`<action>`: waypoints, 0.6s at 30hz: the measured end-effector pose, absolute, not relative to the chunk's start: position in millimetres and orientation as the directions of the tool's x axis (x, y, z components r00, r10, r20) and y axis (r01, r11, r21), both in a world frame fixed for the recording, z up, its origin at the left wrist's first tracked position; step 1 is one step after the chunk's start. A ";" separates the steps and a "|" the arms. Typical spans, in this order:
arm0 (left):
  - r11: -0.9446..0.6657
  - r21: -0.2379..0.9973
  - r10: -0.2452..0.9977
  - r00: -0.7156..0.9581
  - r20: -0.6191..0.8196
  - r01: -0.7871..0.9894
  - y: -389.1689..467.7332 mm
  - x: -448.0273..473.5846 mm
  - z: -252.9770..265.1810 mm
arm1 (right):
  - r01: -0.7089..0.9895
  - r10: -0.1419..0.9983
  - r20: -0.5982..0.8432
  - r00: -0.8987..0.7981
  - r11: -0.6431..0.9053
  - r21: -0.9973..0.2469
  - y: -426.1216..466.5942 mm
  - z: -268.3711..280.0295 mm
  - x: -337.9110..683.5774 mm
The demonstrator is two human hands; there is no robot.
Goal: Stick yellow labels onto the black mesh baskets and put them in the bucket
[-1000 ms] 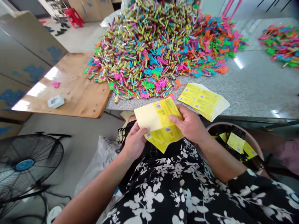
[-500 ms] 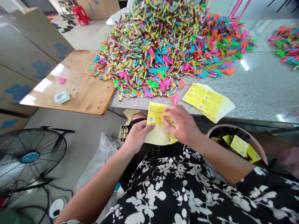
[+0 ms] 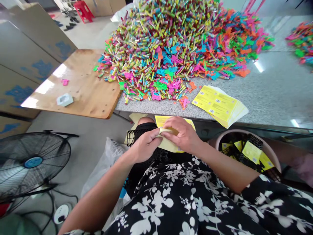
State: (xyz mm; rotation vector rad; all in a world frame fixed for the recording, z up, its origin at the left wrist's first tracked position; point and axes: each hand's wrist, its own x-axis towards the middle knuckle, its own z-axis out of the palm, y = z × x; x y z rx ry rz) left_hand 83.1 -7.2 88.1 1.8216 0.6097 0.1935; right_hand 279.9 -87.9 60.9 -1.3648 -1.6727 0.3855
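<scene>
In my lap, a yellow printed label sheet (image 3: 168, 145) is bent, with its pale back showing toward me. My left hand (image 3: 146, 146) pinches its left edge between thumb and fingers. My right hand (image 3: 182, 133) is closed on the sheet's middle, thumb and fingertips close to my left thumb. Part of the sheet lies hidden under the right hand. Beside my left hand, a black plastic mesh basket (image 3: 131, 137) shows at my knee. A stack of similar yellow label sheets (image 3: 217, 103) lies on the grey stone table (image 3: 271, 98), ahead and to the right.
A large heap of small colourful plastic toy pieces (image 3: 168, 42) covers the table ahead. A wooden board (image 3: 90, 98) at left holds a white box (image 3: 65, 100). A round bin (image 3: 272, 153) with labelled black pieces stands at right. A fan (image 3: 34, 162) stands at left.
The sheet has been folded up and bent between my hands. My right hand has moved slightly down and left, closer to my left thumb.
</scene>
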 end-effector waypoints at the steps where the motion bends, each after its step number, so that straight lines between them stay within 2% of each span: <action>1: -0.296 0.895 0.489 0.858 -0.157 0.333 -7.3 83.0 91.5 | 0.576 0.904 0.426 0.031 0.333 -0.746 -88.5 63.0 280.7; 4: -0.448 0.813 0.504 0.856 -0.114 0.372 -9.5 83.7 94.5 | 0.511 0.925 0.379 0.024 0.315 -0.800 -89.8 66.1 283.4; 7: -0.489 0.794 0.495 0.864 -0.089 0.361 -11.4 84.2 90.4 | 0.471 0.928 0.373 0.018 0.321 -0.821 -89.7 67.7 286.1; 14: -0.443 0.819 0.510 0.854 -0.105 0.365 -14.0 85.3 90.1 | 0.333 0.948 0.311 0.069 0.272 -0.903 -89.6 72.6 286.2; 18: -0.283 0.886 0.587 0.797 -0.143 0.368 -13.6 84.5 87.4 | 0.217 0.939 0.218 0.265 0.162 -0.963 -89.1 64.7 287.9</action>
